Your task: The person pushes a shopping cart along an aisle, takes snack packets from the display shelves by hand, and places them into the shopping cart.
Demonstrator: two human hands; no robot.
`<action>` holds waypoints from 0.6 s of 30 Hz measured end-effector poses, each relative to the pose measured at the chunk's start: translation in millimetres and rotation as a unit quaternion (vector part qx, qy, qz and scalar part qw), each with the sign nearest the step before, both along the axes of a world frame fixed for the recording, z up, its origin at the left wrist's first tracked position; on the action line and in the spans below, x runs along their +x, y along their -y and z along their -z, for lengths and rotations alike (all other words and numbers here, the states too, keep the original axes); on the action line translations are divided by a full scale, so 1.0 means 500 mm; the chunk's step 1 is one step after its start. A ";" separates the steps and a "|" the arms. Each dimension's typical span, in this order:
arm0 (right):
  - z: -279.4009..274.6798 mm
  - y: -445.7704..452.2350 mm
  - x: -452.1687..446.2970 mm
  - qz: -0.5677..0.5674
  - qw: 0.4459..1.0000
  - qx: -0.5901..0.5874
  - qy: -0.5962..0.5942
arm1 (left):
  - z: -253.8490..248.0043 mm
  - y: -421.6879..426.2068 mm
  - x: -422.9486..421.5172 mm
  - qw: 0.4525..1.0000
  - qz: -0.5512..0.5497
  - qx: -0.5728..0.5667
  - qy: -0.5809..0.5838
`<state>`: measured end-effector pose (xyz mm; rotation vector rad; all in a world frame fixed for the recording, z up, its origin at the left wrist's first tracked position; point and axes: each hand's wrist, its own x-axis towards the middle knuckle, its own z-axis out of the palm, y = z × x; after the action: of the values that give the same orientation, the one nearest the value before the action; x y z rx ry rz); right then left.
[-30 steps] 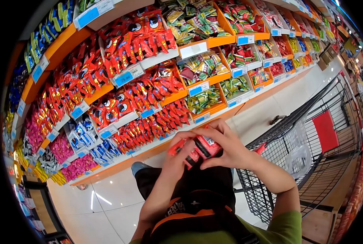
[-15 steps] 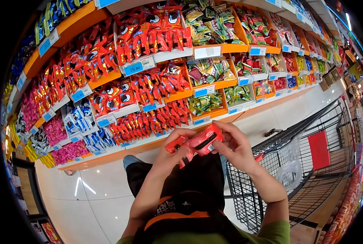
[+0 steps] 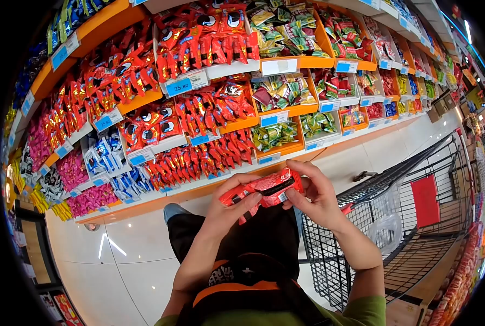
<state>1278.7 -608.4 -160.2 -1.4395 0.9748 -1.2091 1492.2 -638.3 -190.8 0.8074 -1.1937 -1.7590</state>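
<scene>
Red wrapped snack packets are held up in front of my body. My right hand pinches the end of a shiny red snack packet with a dark band along its side. My left hand is closed on another red snack packet, its thumb lying by the near end of the first one. The packets overlap, so how many there are is hard to tell. Beyond my hands, rows of similar red packets fill the lower shelf.
A black wire shopping cart with a red panel and a clear plastic bag stands to my right. Tiered candy shelves with orange edges and blue price tags curve across the front. Pale tiled floor lies below.
The packet in my right hand has turned, showing more of its long side and dark band. Both hands stay in nearly the same place.
</scene>
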 end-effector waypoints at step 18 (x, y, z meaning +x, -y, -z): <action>0.004 0.000 0.002 0.040 0.994 0.090 0.048 | 0.037 -0.003 -0.007 0.980 -0.009 -0.035 -0.197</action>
<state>1279.6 -608.5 -162.4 -1.1996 1.0557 -1.2054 1488.9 -636.8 -209.2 0.3993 -0.9716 -1.7491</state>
